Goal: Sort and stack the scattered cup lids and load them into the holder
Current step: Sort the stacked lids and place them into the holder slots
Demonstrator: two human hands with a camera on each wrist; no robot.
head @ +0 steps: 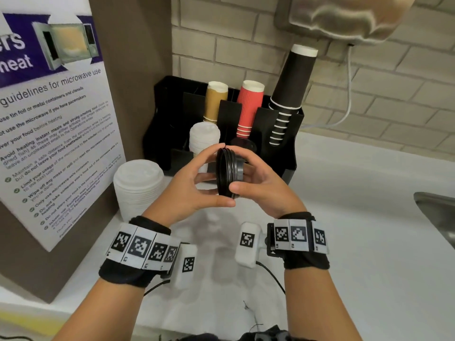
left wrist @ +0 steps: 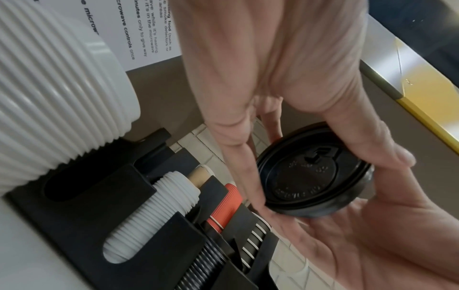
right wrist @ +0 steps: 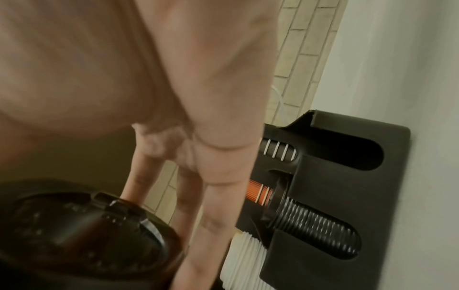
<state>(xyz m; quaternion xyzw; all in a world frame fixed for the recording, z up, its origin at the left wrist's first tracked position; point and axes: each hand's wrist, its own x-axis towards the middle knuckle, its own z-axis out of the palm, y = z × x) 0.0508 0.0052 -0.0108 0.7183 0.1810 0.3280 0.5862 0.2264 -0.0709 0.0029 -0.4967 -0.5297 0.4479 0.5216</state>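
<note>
A short stack of black lids [head: 229, 174] stands on edge in the air between both hands, in front of the black holder [head: 288, 148]. My left hand [head: 216, 175] curls round its left side, thumb below and fingers above. The right hand [head: 242, 168] grips the right side, and the two forefingers meet on top. In the left wrist view the black lids [left wrist: 310, 182] show their embossed top. The holder has white lids [head: 204, 136] in one front slot and black lids [right wrist: 315, 229] in another. A tall stack of white lids [head: 138, 185] stands on the counter to the left.
Tan cups [head: 216, 99], red cups [head: 248, 107] and black cups [head: 290, 94] stand upside down in the holder's rear slots. A microwave notice [head: 49, 134] is fixed to the brown panel on the left. A sink edge [head: 435, 205] lies at the right, on the white counter [head: 344, 230].
</note>
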